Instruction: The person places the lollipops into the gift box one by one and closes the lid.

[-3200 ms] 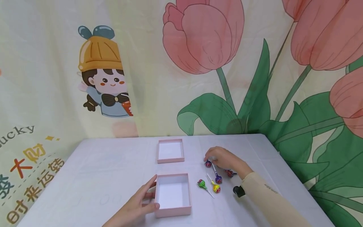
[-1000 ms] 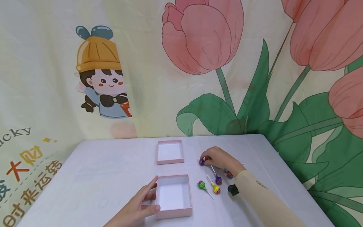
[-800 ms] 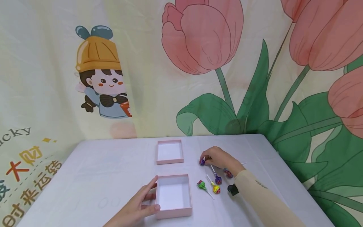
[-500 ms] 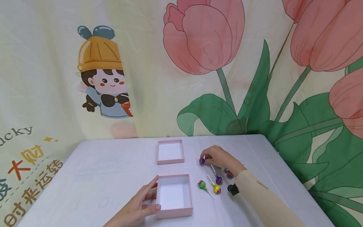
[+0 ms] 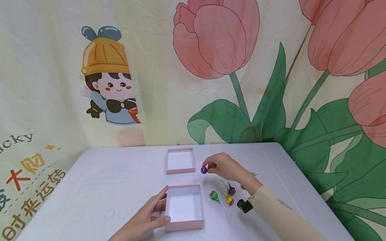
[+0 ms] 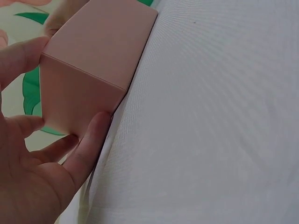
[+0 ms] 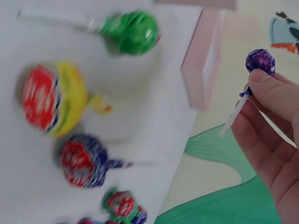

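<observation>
Cream backdrop cloth [image 5: 163, 67] printed with large pink tulips [image 5: 220, 40], green leaves [image 5: 224, 118] and a cartoon figure [image 5: 113, 83] in a yellow hat hangs behind a table [image 5: 105, 187] covered in white cloth. On the table stand 2 pink, white-lined, open-topped boxes: a shallow pink tray-like box [image 5: 181, 170] towards the back and a deeper pink rectangular box [image 5: 185, 225] nearer the person. The left hand [image 5: 150, 214] grips the deeper box at its left side, thumb at the near corner and forefinger at the far corner, the fingers spread apart along it. The right hand [image 5: 226, 166], below a beige sleeve [image 5: 280, 214] with a black device [image 5: 244, 206] at the wrist, holds a round purple-wrapped lollipop [image 7: 260, 60] above the table, just right of the shallow box; thumb and fingers are clamped on its head, and its white stick juts out free. Right of the deeper box lie a green-wrapped lollipop [image 5: 213, 195], a yellow-and-red-wrapped lollipop [image 5: 230, 200] and a purple-and-red-wrapped lollipop [image 5: 231, 190], near each other. More wrapped sweets, including a green-and-red-wrapped sweet [image 7: 122, 205], lie beyond them, partly hidden by the right forearm in the head view; their exact count cannot be told.
</observation>
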Available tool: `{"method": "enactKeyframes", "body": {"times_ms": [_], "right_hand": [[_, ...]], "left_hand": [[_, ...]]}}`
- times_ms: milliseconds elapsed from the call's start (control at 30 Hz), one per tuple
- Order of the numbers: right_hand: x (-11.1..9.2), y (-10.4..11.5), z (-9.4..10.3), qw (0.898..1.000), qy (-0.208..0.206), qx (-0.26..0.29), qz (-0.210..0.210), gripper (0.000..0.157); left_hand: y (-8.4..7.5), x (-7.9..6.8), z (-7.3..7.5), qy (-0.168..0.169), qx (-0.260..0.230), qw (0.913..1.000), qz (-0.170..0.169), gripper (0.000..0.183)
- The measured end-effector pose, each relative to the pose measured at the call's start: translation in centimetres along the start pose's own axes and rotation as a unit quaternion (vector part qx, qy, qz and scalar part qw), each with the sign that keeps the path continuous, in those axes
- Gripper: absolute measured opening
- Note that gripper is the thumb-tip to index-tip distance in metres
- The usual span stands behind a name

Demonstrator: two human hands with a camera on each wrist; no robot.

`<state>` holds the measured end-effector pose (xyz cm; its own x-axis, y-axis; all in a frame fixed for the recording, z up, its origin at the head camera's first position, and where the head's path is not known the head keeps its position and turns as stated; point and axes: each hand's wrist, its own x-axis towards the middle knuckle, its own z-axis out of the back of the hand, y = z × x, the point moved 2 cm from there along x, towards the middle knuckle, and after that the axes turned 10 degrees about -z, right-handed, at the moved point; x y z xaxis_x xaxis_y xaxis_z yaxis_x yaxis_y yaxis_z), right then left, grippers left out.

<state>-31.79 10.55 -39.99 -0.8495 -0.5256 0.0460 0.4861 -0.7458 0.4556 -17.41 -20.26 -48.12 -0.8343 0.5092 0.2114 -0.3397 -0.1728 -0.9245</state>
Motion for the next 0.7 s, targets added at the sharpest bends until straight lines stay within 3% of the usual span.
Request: {"method": "enactKeyframes", "body": {"times_ms": [233, 533, 700], "right_hand": [[-1.0, 3.3, 0.0, 0.999, -0.006, 0.042, 0.034, 0.020], [-0.9, 6.1, -1.2, 0.998, 0.004, 0.052, 0.031, 0.023], [-0.7, 7.0, -1.9, 0.998, 0.012, 0.052, 0.035, 0.024]], "left_hand": [[-0.1, -0.1, -0.1, -0.008, -0.001, 0.9999, 0.012, 0.087], [0.2, 0.1, -0.1, -0.010, 0.000, 0.9990, 0.043, 0.087], [0.0, 0.0, 0.0, -0.010, 0.001, 0.9992, 0.039, 0.087]]}}
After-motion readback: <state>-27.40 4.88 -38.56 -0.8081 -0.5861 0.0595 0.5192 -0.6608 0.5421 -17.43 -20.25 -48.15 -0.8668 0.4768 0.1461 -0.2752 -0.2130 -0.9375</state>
